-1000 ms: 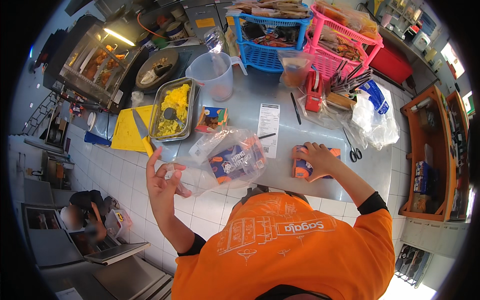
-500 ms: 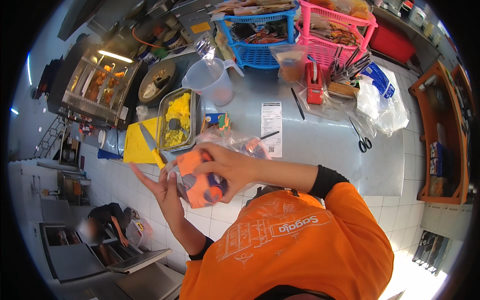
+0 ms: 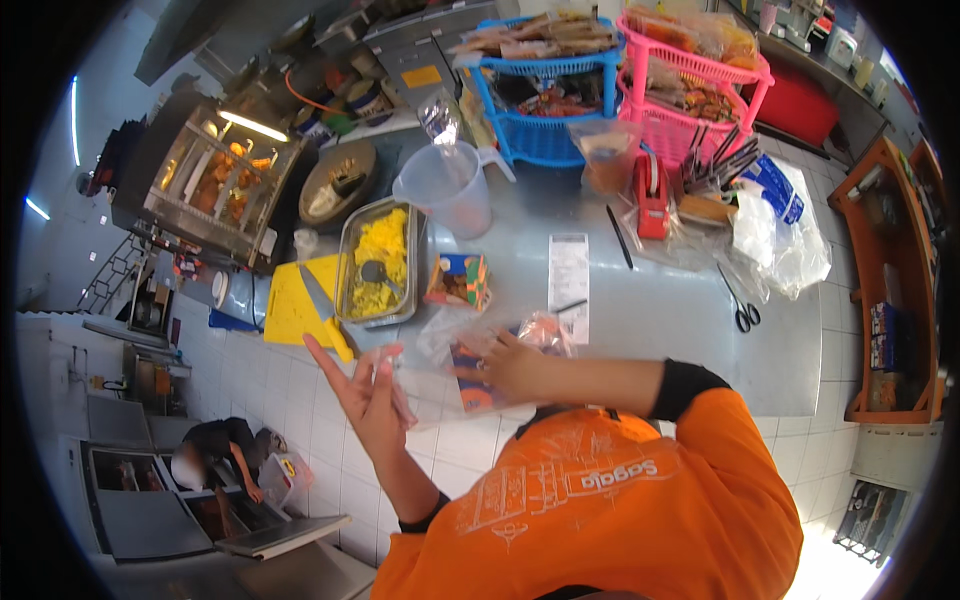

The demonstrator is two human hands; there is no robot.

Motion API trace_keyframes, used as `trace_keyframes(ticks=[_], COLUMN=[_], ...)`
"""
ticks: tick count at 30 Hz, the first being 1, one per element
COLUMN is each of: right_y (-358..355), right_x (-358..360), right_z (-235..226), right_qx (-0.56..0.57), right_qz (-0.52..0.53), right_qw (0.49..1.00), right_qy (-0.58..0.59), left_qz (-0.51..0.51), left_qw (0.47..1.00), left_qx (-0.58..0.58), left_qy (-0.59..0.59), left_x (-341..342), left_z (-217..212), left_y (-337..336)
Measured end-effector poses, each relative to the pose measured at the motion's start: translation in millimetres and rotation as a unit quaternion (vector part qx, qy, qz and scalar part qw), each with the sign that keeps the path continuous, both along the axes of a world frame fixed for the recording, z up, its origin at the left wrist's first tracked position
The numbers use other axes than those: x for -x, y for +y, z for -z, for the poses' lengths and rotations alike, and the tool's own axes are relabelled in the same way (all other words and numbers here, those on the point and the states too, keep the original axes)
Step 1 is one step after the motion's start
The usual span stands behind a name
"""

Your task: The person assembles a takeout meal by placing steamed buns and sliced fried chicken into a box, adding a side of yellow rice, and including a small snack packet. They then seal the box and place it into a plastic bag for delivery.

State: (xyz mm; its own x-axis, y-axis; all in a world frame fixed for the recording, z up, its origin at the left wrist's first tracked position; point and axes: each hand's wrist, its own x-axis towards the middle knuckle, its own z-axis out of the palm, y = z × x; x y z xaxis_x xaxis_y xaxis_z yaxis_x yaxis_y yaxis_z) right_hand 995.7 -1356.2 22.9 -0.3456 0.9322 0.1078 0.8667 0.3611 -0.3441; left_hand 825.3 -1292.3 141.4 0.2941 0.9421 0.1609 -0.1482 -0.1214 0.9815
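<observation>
An orange and purple cardboard box (image 3: 468, 380) is inside or against a clear plastic bag (image 3: 430, 385) at the table's near edge. My right hand (image 3: 515, 368) lies over the box, its fingers curving onto the top. On the left, my left hand (image 3: 372, 405) has its index finger stretched out, while its other fingers appear closed on the bag's edge. Beyond them stands a small open printed box (image 3: 462, 282) with brown food in it. Another clear bag (image 3: 545, 332) with contents I cannot make out lies beside my right hand.
A glass dish of yellow food (image 3: 378, 262), a yellow board (image 3: 290, 302) with a knife (image 3: 328, 312), and a jug (image 3: 445, 190) stand left. A receipt (image 3: 568, 280), pen (image 3: 619, 238), tape dispenser (image 3: 653, 196) and scissors (image 3: 742, 305) lie right. A person (image 3: 225, 455) bends at lower left.
The box has moved right and down into the bag area, with my right hand flattening over it. My left hand is now farther from it. The view has shifted slightly.
</observation>
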Motion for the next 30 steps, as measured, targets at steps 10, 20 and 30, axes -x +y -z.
trace_keyframes(ticks=[10,20,30], right_y=[-5.6,26.4,48.5], right_x=[-146.5,-159.2,-29.2], right_z=[67.3,53.9,-56.2], right_qx=[-0.165,-0.184,0.243], right_qz=[0.521,0.397,-0.026], right_qw=[0.826,0.667,0.959], right_qy=[0.136,0.603,-0.145], left_qz=[0.026,0.205,0.309], left_qw=[1.000,0.971,0.916], left_qx=[-0.002,0.079,0.048], left_qy=[0.006,-0.092,-0.252], left_x=[21.9,11.4,-6.4], left_z=[29.4,7.9,28.8], left_y=[18.8,4.8,8.1])
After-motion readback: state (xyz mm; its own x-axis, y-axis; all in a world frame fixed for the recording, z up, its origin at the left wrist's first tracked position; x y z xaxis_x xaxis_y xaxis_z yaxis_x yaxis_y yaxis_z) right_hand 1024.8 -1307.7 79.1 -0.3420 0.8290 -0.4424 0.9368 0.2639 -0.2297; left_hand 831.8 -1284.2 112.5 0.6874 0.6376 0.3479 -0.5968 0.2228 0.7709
